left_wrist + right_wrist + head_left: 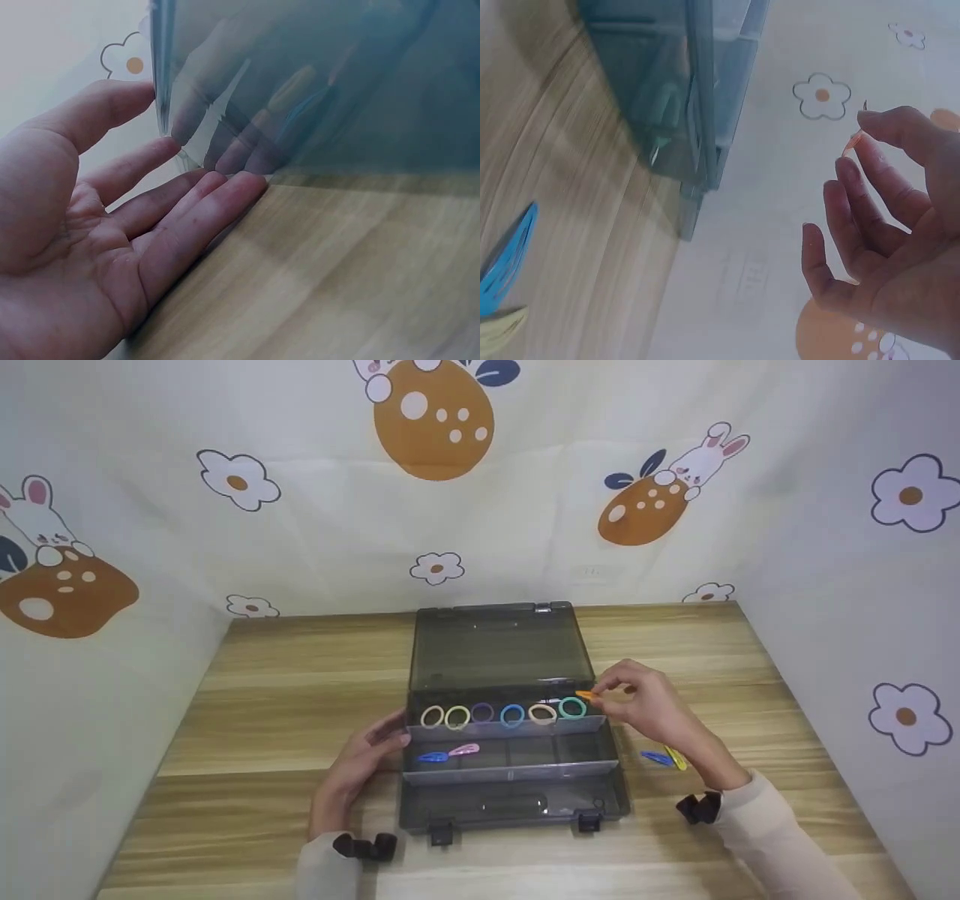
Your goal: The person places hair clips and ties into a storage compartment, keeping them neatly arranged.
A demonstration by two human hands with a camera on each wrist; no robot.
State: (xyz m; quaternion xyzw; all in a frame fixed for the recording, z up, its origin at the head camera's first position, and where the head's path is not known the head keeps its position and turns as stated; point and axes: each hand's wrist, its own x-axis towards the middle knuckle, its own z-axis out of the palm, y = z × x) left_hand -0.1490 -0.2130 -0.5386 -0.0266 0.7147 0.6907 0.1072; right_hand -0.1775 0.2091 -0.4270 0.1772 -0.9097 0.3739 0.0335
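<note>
My right hand (649, 701) pinches an orange snap hair clip (586, 695) between thumb and fingertip, over the right end of the box's back row. My left hand (142, 202) has its fingers extended, their tips against the left wall of the dark see-through box (360, 97). Several coloured hair ties (512, 715) stand side by side in the back row. In the middle row lie a blue hair clip (433, 757) and a pink hair clip (464, 749). The front row (517, 799) shows no clips.
The box's lid (499, 649) lies back toward the patterned curtain (322, 532). A blue hair clip (657, 758) and a yellow hair clip (677, 759) lie on the wooden table (285, 682), right of the box near my right wrist. Two latches (441, 834) stick out in front.
</note>
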